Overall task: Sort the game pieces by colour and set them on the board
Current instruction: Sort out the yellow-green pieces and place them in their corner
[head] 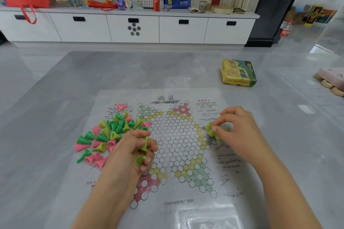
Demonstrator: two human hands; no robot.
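- Dozens of cone-shaped pieces (pixel 109 134), dark green, yellow-green and pink, lie tipped over in a loose heap on the left part of the board (pixel 176 197) and spill past its left edge onto the table (pixel 111 69).
- One pink piece (pixel 122 107) lies apart from the heap, nearer the board's far left corner.
- The board is a thin printed sheet with a star of white circles, its points tinted pink, yellow and green, lying flat on the near middle of the table.
- The left hand (pixel 134 152) is clenched over the board just beside the heap, grasping several yellow-green pieces (pixel 143 152); one sticks up between the fingers and another shows its round base near the fingertips.
- The right hand (pixel 236 130) rests at the star's right point, its fingertips pinching one yellow-green piece (pixel 212 131).
- A few more yellow-green pieces sit under and around that hand on the yellow-tinted circles; how many is hidden by the fingers.
- A yellow and green box (pixel 239 73) lies on the table beyond the board's far right corner, well apart from it.
- At the table's right edge, a pink object (pixel 333 78) is partly out of view.
- Beyond the table, a long white cabinet (pixel 130 28) holds bottles, bags and a red can.
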